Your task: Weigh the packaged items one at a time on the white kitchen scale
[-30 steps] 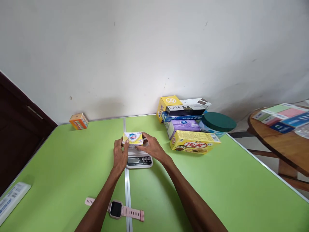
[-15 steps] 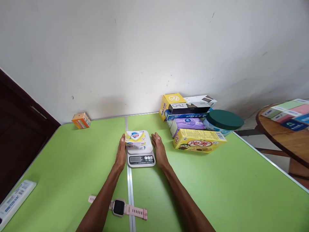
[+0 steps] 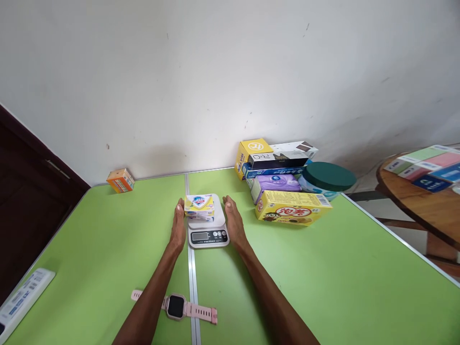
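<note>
A white kitchen scale (image 3: 220,211) with a dark display panel lies on the green table. Yellow-and-white soap boxes (image 3: 199,203), apparently two stacked, rest on the left part of its platform. My left hand (image 3: 178,227) is on edge along the left side of the soap and scale, its fingers stretched out; whether it touches them I cannot tell. On the opposite side, my right hand (image 3: 234,223) lies against or very near the scale's right edge, fingers extended and holding nothing. Between my forearms, a pink-strapped smartwatch (image 3: 176,306) lies partly under the left one.
Right of the scale stand a yellow snack box (image 3: 293,211), a purple tissue pack (image 3: 276,184), a tub with a dark green lid (image 3: 328,176) and several cartons (image 3: 255,146). An orange box (image 3: 121,180) sits back left, a white power strip (image 3: 27,299) front left.
My right hand has shifted slightly left, closer to the scale. The whole view has moved a little; the soap and scale otherwise look the same.
</note>
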The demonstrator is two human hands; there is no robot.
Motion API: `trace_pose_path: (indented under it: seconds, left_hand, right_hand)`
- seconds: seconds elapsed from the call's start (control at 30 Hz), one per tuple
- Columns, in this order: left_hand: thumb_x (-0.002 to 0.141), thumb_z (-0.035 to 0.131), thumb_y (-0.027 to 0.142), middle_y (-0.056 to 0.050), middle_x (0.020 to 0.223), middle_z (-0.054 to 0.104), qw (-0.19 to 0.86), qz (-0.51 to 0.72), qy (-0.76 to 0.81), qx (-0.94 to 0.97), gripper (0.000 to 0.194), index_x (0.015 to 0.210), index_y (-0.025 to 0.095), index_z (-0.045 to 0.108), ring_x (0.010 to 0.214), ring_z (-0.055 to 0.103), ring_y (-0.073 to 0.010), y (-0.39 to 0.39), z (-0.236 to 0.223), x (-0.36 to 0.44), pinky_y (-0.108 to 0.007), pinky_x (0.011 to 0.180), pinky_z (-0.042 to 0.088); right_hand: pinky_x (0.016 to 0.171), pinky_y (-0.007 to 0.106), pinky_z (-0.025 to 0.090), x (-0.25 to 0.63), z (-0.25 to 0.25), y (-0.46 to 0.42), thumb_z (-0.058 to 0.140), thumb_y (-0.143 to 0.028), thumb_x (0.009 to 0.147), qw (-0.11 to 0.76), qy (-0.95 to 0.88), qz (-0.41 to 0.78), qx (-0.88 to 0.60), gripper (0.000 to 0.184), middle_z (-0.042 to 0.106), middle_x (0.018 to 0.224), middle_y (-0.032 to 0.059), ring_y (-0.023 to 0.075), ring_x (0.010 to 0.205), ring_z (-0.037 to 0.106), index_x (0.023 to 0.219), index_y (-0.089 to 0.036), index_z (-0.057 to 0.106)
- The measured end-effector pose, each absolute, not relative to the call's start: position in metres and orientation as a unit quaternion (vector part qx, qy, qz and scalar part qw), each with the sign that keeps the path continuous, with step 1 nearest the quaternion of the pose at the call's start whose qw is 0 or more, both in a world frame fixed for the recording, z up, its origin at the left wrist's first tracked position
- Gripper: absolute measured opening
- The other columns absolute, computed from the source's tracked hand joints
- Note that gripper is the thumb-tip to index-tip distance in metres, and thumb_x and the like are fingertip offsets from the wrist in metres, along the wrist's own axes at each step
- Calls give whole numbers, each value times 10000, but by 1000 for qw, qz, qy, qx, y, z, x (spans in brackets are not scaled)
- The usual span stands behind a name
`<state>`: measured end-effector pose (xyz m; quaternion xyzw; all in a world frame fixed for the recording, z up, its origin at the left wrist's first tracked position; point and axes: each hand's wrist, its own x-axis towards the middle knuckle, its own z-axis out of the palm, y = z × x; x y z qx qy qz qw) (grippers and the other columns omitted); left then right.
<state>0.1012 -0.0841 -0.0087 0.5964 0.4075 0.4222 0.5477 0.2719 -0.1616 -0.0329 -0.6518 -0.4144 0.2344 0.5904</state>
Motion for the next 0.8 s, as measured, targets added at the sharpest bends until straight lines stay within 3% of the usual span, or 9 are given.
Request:
trace_pose_path:
  seconds: [0.13,0.23,0.33,0.47,0.63,0.8]
  left_hand:
    - [992,324,797,-107,1743,334,549,427,396,600,850,1640,251,391,1614,326,-282,-89,9,101,-454,1312,315]
    - [992,362,785,-111,1752,316,542,408,395,620,840,1636,247,390,1618,314,-296,-89,17,99,-467,1308,324]
    - [949,559,733,-143,1751,306,552,362,375,651,891,1652,236,329,1602,349,-314,-79,21,91,-479,1287,363]
    - [793,835,503,-191,1644,475,517,277,326,741,975,1602,204,379,1479,526,-326,-53,29,75,-509,1236,423]
    - [694,854,361,-148,1446,656,435,235,321,808,734,1365,223,589,1302,652,-334,-28,46,72,-556,1113,519]
    - [629,886,383,-110,1299,738,434,206,299,824,681,1244,242,630,1216,690,-326,-21,57,76,-520,1011,585]
  right_hand:
    - [1313,539,259,262,-4,-169,362,-692,1049,612,-424,180,-643,735,507,1618,167,312,1547,410,1553,-180,514]
    - [1297,540,304,254,3,-170,536,-642,1003,588,-449,209,-639,757,467,1645,172,327,1552,406,1605,-194,439]
    - [1275,557,341,256,-2,-164,767,-511,863,555,-475,249,-635,949,409,1678,186,349,1551,404,1651,-197,341]
    - [1220,532,418,272,1,-152,836,-275,749,522,-511,282,-622,921,492,1623,167,330,1444,535,1582,-220,447]
    - [993,420,581,289,17,-146,903,-234,661,499,-543,308,-601,687,737,1285,72,268,1128,712,1296,-239,643]
    - [811,328,609,292,19,-143,948,-245,595,495,-546,293,-609,578,776,1114,28,217,936,734,1096,-238,659]
